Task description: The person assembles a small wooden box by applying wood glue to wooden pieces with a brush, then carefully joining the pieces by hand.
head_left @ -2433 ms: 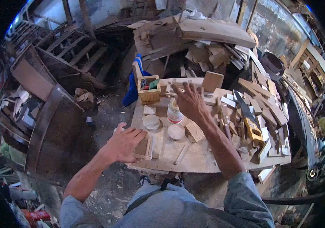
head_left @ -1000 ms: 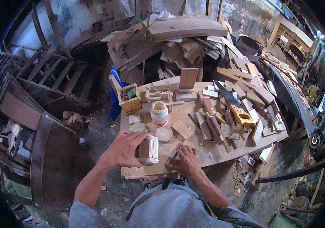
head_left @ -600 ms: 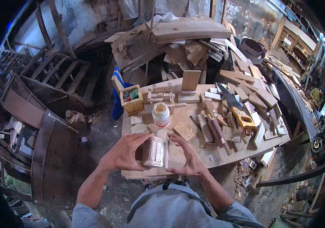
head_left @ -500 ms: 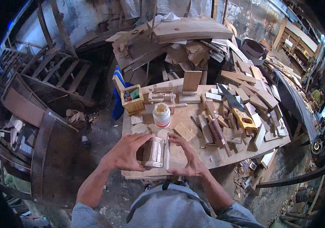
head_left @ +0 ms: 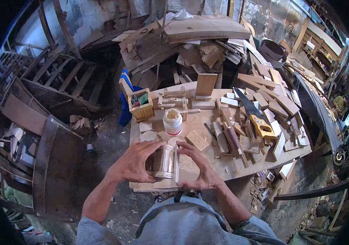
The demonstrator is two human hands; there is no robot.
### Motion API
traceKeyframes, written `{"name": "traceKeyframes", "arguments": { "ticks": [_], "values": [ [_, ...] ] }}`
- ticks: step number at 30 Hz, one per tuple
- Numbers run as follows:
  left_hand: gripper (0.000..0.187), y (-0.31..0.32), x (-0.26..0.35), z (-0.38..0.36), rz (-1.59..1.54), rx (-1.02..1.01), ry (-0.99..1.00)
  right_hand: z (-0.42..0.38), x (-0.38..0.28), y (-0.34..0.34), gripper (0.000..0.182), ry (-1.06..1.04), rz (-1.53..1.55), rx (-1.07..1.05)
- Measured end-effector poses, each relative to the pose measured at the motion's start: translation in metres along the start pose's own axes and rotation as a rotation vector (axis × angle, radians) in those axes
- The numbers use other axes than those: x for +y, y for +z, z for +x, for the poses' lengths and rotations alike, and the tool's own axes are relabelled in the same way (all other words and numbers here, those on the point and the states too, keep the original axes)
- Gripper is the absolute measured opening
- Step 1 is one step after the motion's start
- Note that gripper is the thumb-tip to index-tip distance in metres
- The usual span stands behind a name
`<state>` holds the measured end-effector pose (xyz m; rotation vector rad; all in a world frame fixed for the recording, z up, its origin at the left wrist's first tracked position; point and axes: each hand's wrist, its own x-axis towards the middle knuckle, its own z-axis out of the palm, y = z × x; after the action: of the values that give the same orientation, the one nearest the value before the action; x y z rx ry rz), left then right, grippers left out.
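My left hand [head_left: 135, 160] is closed around a wooden cylinder [head_left: 161, 162] with raised bands at its right end, lying on its side above the table's front edge. In my right hand [head_left: 199, 166] a thin wooden disc [head_left: 177, 164] is pinched between thumb and fingers, seen edge-on. The disc stands parallel to the cylinder's end, a narrow gap between them. Just beyond my hands is an open glue jar [head_left: 173, 122], white and smeared at the rim. To its right lies a flat wood block [head_left: 197, 140].
A yellow-handled handsaw [head_left: 261, 125] rests among several wood offcuts at right. A wooden box [head_left: 142, 107] with tools stands at the table's back left, near a small wooden frame [head_left: 173, 100]. An upright board [head_left: 206, 85] is at the back.
The disc and the cylinder have come slightly closer together. Both hands keep their grip, and the view has shifted a little.
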<state>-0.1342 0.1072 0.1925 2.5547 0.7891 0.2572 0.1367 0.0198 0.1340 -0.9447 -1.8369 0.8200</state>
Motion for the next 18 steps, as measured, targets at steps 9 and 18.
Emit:
{"name": "traceKeyframes", "arguments": {
  "ticks": [9,18],
  "values": [
    [0.115,0.002,0.000,-0.006,-0.039,0.036,-0.012,0.001,0.004,0.002,0.104,-0.010,0.000,-0.027],
    [0.113,0.025,0.011,-0.024,-0.112,0.178,-0.049,-0.008,0.009,0.027,0.125,0.009,0.387,0.058]
  ]
}}
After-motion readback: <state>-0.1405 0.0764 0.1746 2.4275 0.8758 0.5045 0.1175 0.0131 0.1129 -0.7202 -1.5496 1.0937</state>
